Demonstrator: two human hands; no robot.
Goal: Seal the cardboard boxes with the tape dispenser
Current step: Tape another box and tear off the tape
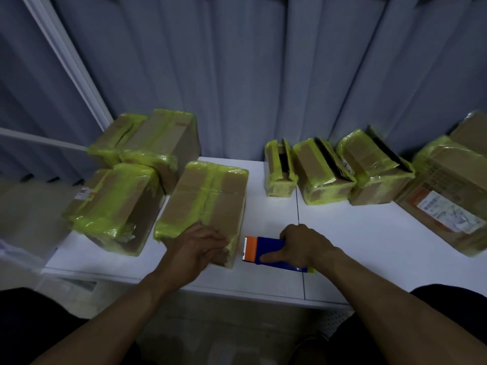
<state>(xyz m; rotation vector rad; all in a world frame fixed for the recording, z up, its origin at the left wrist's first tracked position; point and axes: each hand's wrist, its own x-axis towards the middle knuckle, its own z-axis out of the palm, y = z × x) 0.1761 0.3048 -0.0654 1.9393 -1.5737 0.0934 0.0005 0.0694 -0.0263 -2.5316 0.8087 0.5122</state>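
The tape dispenser [266, 252] is at the front of the white table [369, 246]. Its long axis runs left to right, and its orange end points left at 1 taped box [205, 198] just beside it. The right hand [303, 246] grips its blue body. The left hand [197, 246] presses with straight fingers on that box's near corner.

1. The left forearm [118, 312] and right forearm [395, 304] are bare, with skin uncovered down to the left hand [199, 246] and right hand [307, 245].
2. Dark clothing [39, 325], black-looking, shows at both lower corners; whether it is sleeve or trouser leg cannot be told.
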